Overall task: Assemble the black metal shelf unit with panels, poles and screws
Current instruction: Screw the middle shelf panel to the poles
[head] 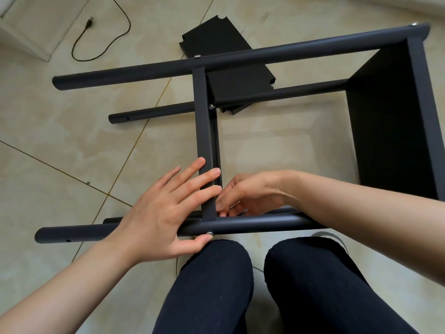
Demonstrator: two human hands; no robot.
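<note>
Beige floor tiles (72,153) with thin gold seams lie under everything I see. My left hand (166,213) lies flat with straight, spread fingers across the near pole (252,225) and the foot of the middle panel (206,141), its thumb touching a screw (210,234) on the pole's near side. My right hand (245,194), just right of that joint, has its fingers curled down at the panel's inner corner; whether they pinch anything I cannot tell. Beyond both hands the frame lies on its side: the far pole (240,57) crosses the top, a lower pole (156,112) sits under it, and an end panel (395,121) stands well right of my right hand. Spare panels (216,37) are stacked on the floor past the far pole. A cable (101,39) curls far beyond my left hand. My knees (252,273) sit beneath the near pole. No boxes or readable writing show.
</note>
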